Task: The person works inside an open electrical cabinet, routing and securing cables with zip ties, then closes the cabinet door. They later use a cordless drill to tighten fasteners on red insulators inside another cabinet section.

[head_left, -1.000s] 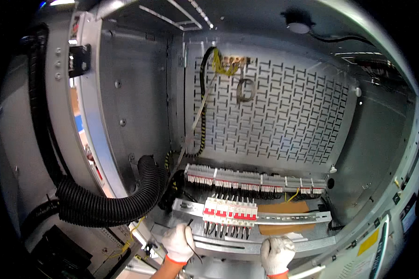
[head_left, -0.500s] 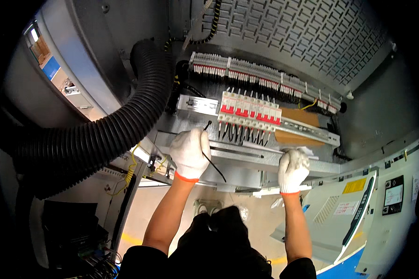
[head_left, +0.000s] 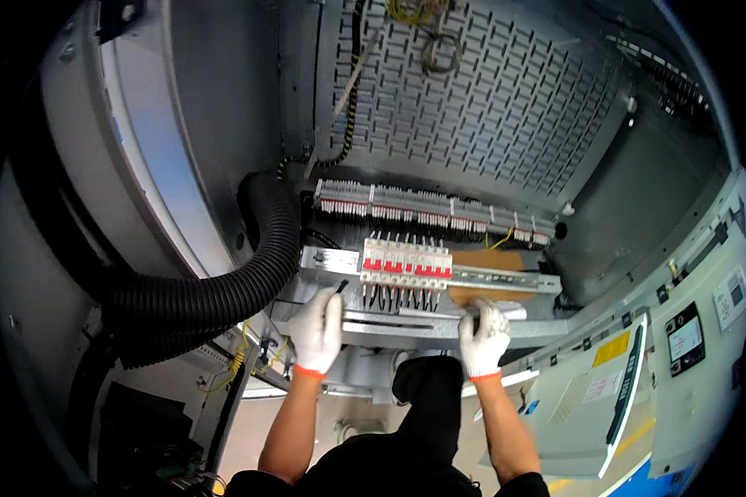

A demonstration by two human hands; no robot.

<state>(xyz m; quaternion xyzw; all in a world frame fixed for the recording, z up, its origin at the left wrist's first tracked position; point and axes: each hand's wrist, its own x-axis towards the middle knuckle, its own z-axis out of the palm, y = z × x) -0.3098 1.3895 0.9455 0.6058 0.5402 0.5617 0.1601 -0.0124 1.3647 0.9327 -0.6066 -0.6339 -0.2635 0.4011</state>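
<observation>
My left hand (head_left: pixel 317 333), in a white glove with an orange cuff, is closed on a short black wire (head_left: pixel 342 287). One end of the wire sticks up past the fingertips, left of and below a row of white circuit breakers (head_left: pixel 406 265) with red levers. Black wires (head_left: pixel 402 296) hang from the breakers' lower side. My right hand (head_left: pixel 483 338), gloved the same way, has its fingers curled together at the front metal rail, below and right of the breakers. What it grips is hidden. Beside its fingers lies a thin white strip (head_left: pixel 429 313).
Behind the breakers runs a long terminal strip (head_left: pixel 423 214) under a slotted back panel (head_left: pixel 472 108). A thick black corrugated hose (head_left: pixel 207 302) curves in from the left. A metal mounting rail (head_left: pixel 506 279) crosses brown cardboard (head_left: pixel 493 263). A cabinet door (head_left: pixel 688 331) stands at the right.
My view has tilted up, showing more of the back panel. One leg has stepped toward the cabinet. The black wire's lower tail no longer shows below my left hand.
</observation>
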